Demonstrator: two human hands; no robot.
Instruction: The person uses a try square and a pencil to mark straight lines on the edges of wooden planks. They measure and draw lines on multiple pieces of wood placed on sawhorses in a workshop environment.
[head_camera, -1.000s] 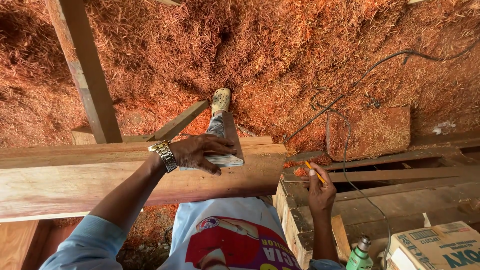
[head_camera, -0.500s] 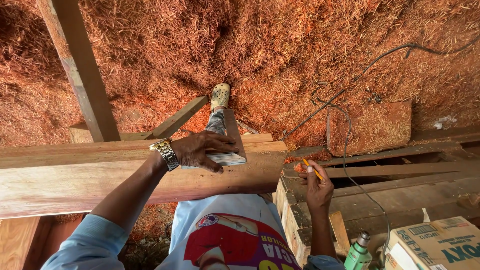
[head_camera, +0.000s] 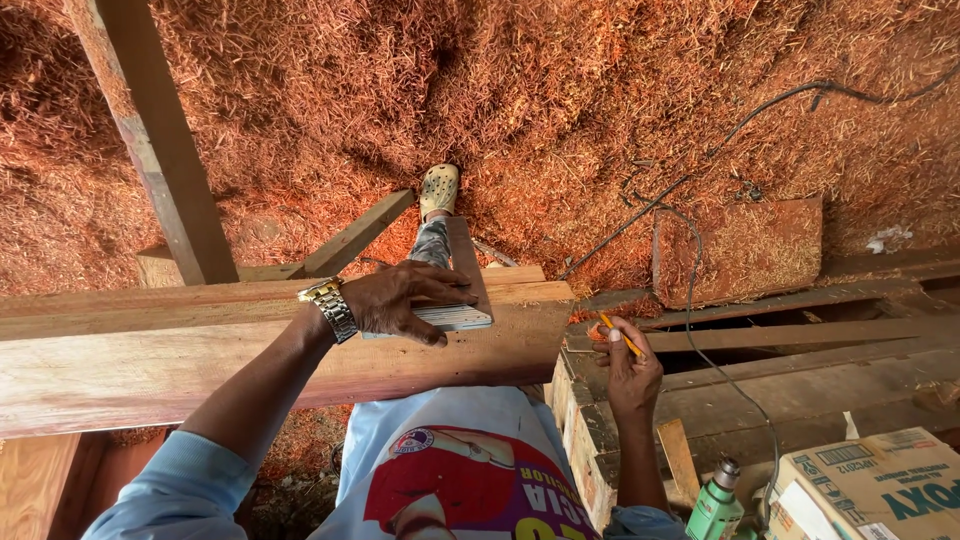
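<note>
My left hand (head_camera: 395, 303) lies spread, fingers pressing a try square (head_camera: 450, 300) flat on the long wooden plank (head_camera: 200, 360); its blade points away from me, across the plank's length. My right hand (head_camera: 630, 375) pinches a yellow pencil (head_camera: 620, 335), tip aimed up-left

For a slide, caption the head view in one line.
Left hand presses a try square on a long wooden plank; right hand holds a yellow pencil.

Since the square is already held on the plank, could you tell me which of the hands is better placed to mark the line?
Probably the right hand: it holds the pencil just off the plank end. The left hand presses the square flat.
</note>
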